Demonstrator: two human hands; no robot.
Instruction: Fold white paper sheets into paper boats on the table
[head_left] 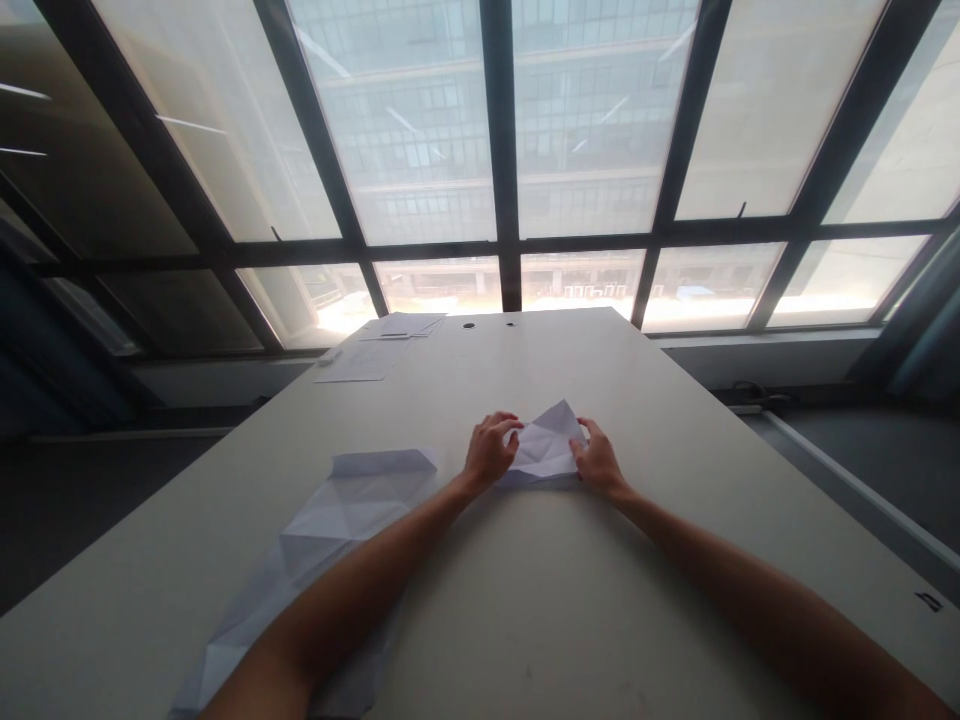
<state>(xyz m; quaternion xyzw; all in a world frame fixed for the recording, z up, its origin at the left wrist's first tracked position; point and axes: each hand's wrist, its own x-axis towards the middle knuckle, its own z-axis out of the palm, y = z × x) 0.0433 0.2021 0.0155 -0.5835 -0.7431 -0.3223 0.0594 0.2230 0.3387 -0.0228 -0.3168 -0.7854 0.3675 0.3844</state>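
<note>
1. Head view: left hand [489, 450], fingers curled, pinches the folded paper [547, 442] at its left side;
2. right hand [598, 458] grips its right side, thumb and fingers slightly parted; paper's mid-table [487, 610];
3. dark mark [928, 601], right edge; unreadable.

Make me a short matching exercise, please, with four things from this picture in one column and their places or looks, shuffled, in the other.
Things
1. Small folded paper
2. Large creased sheet
3. Flat papers
4. Window frame

Places or looks
A. Dark bars beyond the table
B. Partly hidden by the left forearm
C. Between the left hand and the right hand
D. Near the table's far left corner

Right pairs: 1-C, 2-B, 3-D, 4-A
</note>
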